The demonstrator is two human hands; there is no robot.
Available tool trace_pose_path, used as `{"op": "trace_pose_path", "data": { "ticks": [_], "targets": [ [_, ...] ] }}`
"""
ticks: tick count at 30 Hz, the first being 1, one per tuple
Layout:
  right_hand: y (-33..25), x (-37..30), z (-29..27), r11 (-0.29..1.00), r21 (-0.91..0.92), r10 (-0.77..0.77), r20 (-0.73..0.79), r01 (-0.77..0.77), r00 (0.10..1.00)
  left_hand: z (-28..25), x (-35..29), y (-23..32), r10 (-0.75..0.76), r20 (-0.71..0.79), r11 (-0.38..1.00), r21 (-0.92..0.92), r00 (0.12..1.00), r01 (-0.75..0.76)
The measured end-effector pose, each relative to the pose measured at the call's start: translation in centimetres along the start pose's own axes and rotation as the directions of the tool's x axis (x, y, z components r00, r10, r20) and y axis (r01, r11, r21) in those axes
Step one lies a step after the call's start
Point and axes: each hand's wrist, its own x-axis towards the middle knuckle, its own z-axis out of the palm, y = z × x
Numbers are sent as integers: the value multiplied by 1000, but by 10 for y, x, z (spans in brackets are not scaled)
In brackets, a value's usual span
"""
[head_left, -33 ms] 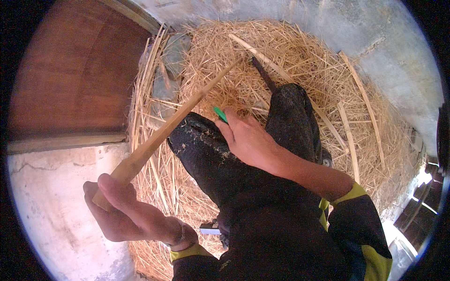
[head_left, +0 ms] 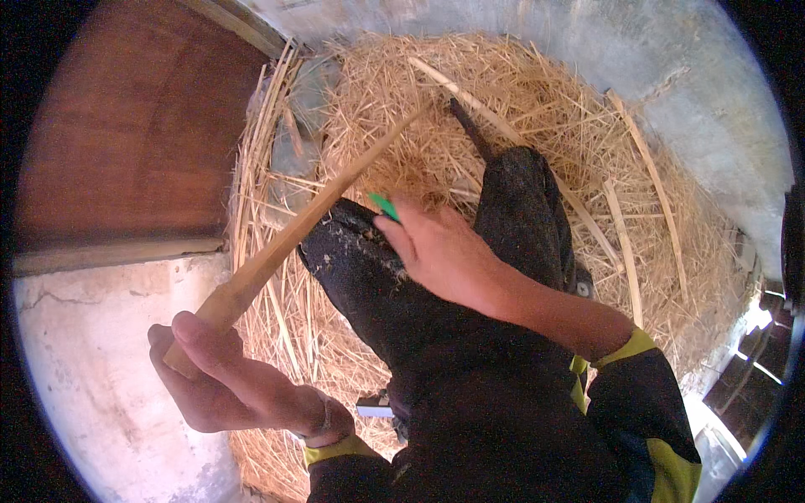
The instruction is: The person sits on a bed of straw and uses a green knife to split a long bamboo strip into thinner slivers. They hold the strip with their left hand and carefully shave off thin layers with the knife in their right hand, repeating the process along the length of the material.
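A long, tapering wooden stick (head_left: 289, 237) slants from the lower left up to the straw, its thin end far off. My left hand (head_left: 239, 381) is closed around its thick near end. Over my thigh in dark trousers (head_left: 360, 268), my right hand (head_left: 453, 256) grips a small green tool (head_left: 385, 206). Only a green end shows past the fingers; its kind and any blade are hidden. The green end lies just right of the stick, and I cannot tell whether they touch. Pale shavings cling to the trousers near the knee.
Loose straw-like shavings (head_left: 377, 71) cover the floor around my legs. Several pale split strips, one at the right (head_left: 625, 251), lie on them. A dark rod (head_left: 471, 130) sticks out beyond my right knee. At left are a brown panel (head_left: 134, 142) and whitish wall (head_left: 109, 352).
My right hand and the green tool have shifted slightly left. The left hand and the stick stay almost where they were.
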Motion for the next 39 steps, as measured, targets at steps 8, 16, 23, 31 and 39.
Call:
{"op": "trace_pose_path", "data": {
  "ticks": [8,16,23,31,39],
  "targets": [
    [-18,5,21,977,-179,-117,-3,114,993,-19,10,-14,-101,228,991,-58,968,117],
    [-21,0,29,956,-259,-134,45,141,990,-32,12,-29,-39,272,999,21,961,34],
    [68,-33,15,919,-381,-128,-51,99,990,-33,23,-42,-163,216,984,-40,963,176],
    [-56,-17,-6,998,68,2,154,-12,988,-28,21,-18,-65,345,993,-67,936,94],
    [-39,-14,-13,993,-88,99,211,-82,973,-25,6,-21,-63,209,997,-23,976,70]
  ]
}}
